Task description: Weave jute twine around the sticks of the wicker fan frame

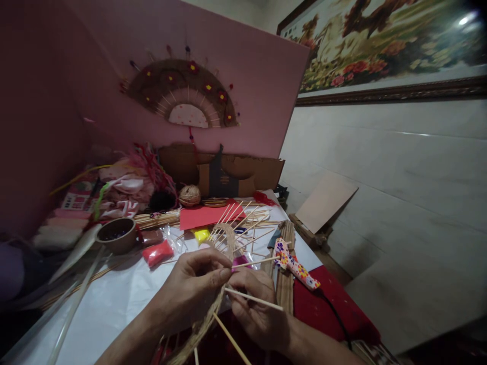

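Note:
Between my two hands is a curved braided strip of straw-coloured twine (208,323), with thin wooden sticks (255,299) poking out along its length. My left hand (198,279) pinches the braid between thumb and fingers, near the base of one stick. On the other side my right hand (255,299) is curled around the braid and sticks from below, its fingertips partly hidden. Past my hands the strip bends away over the table, and more sticks (238,215) fan out from that far end.
A flower-patterned glue gun (299,266) lies at right on cardboard. A brown bowl (117,236), a red clay packet (158,253), yellow clay (201,236), red paper (211,215) and a twine ball (189,195) sit beyond. A decorated fan (182,94) hangs on the pink board.

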### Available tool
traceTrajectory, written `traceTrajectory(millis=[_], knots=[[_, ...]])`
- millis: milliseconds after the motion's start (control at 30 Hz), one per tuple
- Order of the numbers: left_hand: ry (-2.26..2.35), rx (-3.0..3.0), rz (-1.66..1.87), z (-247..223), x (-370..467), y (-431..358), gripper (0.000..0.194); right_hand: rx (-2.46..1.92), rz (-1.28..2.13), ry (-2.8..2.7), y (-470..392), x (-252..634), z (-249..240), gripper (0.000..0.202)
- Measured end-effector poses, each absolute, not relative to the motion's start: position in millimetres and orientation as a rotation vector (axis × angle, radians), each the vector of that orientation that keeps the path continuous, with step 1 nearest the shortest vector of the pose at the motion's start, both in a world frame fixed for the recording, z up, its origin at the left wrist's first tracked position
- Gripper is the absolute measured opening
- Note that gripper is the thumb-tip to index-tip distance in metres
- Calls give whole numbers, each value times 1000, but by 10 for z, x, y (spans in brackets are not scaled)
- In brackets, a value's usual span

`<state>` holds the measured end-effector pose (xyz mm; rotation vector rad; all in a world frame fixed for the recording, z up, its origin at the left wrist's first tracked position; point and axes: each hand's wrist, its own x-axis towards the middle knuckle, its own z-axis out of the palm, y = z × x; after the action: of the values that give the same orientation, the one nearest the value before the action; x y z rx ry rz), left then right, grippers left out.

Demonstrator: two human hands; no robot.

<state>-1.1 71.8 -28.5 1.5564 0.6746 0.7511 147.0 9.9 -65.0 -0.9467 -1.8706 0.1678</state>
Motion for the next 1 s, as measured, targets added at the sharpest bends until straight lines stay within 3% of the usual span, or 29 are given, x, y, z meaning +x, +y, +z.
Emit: traceTrajectory(millis=[533,700,1000], knots=[[595,1478,744,-311,-36,736,7,-945,101,-1847,65,1475,-638,8],[603,1396,758,-294,-26,707,16,-971,15,-1867,56,1479,-666,9],[500,1542,814,-277,-13,669,10,-928,-28,-1883,48,1505,-630,14]])
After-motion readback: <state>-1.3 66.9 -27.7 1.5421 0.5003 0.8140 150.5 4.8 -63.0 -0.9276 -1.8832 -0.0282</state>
